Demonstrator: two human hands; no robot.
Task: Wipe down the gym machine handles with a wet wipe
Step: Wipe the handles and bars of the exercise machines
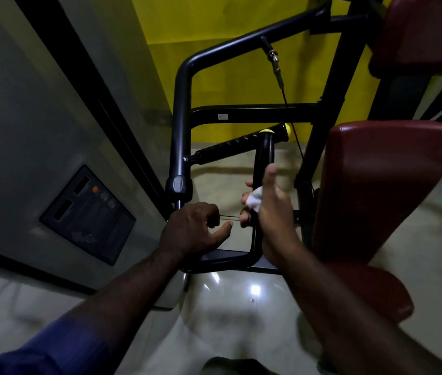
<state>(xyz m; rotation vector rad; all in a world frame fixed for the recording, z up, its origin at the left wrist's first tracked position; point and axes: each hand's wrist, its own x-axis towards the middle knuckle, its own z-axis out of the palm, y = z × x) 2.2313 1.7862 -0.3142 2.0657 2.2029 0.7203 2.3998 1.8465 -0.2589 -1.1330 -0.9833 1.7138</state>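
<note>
A black upright handle (263,155) with a yellow end cap rises from the machine's curved bar. My right hand (268,209) wraps around this handle with a white wet wipe (254,197) pressed between palm and grip; its fingertips show on the handle's left side. A second ribbed black handle (236,143) with a yellow cap slants behind it. My left hand (195,228) sits lower left with fingers curled near the black frame tube (180,131); whether it grips the tube is hidden.
Red padded seat and back cushions (376,190) stand right of the handles. A thin cable with a metal connector (275,60) hangs from the top bar. A grey wall with a dark switch panel (90,215) is on the left, a yellow wall behind, glossy floor below.
</note>
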